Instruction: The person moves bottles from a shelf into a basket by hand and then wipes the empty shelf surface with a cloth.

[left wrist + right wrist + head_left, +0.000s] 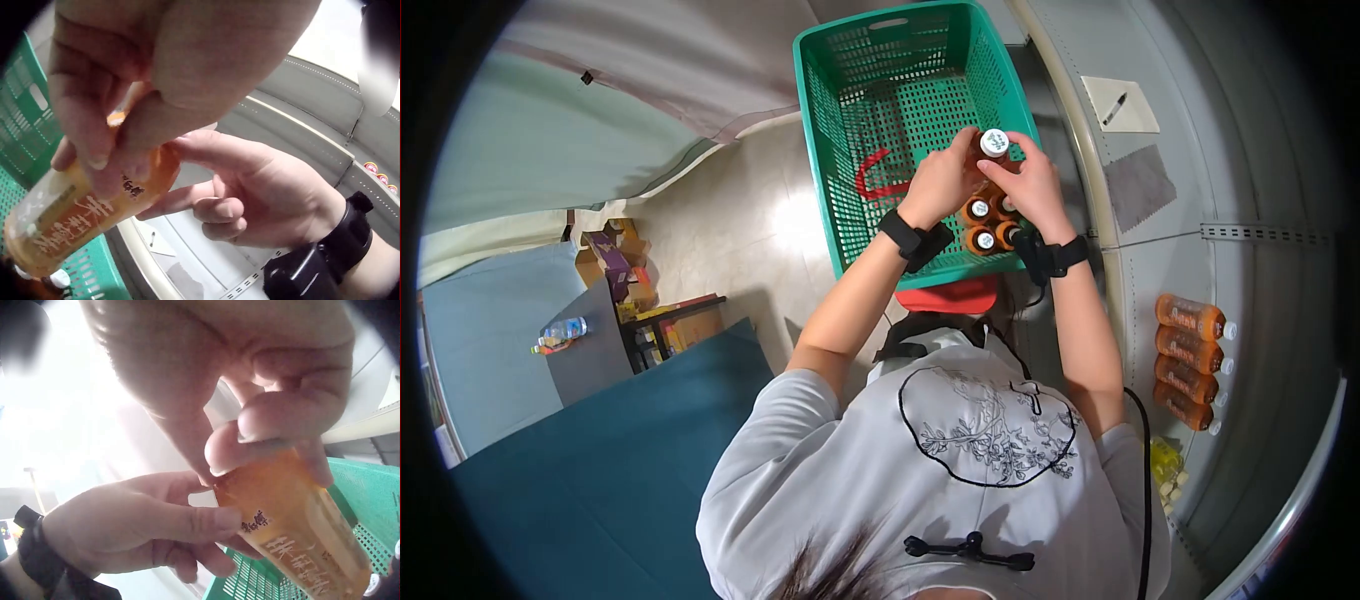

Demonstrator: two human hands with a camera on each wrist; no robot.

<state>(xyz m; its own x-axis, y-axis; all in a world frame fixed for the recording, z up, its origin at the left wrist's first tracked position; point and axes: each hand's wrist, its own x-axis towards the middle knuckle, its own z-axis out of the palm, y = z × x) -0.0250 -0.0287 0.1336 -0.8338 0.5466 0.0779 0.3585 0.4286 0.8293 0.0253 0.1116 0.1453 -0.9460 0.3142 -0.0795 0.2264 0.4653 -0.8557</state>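
Both hands are on one bottle of orange drink (69, 215), its white cap turned up toward the head camera. My left hand (940, 183) grips the bottle's side near the shoulder. From the other side my right hand (1032, 187) pinches it between thumb and fingers, close below the cap. In the right wrist view the label's white characters show on the bottle's lower half. Beneath the hands, several more orange bottles (980, 209) stand upright with white caps in a corner of the green basket (945, 277). Part of that group is hidden by the right hand and wrist.
A red curved piece (862, 181) lies in the basket's left side. On the shelf at right are a notepad (1138, 112) with a pen, a grey cloth (1140, 188) and a row of several orange bottles (1188, 352) lying down. Below the basket's near edge shows something red (950, 297).
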